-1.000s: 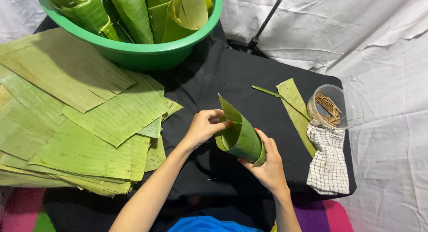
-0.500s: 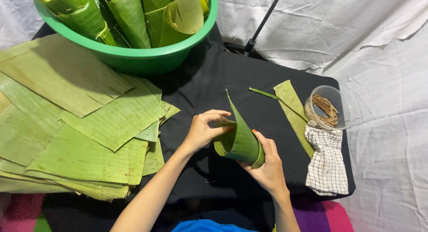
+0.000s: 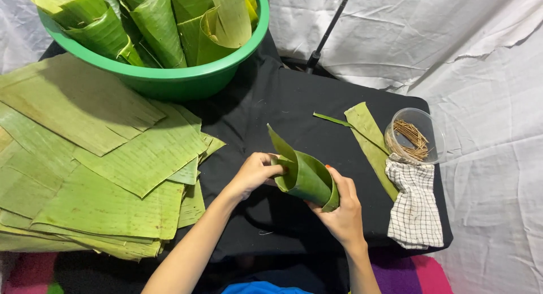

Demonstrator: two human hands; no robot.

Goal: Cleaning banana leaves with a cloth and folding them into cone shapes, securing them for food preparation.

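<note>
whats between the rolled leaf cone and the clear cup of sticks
In the head view, a narrow leaf strip lies on the black cloth between the rolled leaf cone and the clear cup.

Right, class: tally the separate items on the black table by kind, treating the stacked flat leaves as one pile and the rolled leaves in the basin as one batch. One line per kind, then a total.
Green basin: 1
Batch of rolled leaves in it: 1
Pile of flat leaves: 1
Leaf cone in the left hand and right hand: 1
Loose leaf strip: 1
Clear cup of sticks: 1
Checked cloth: 1
Total: 7
</note>
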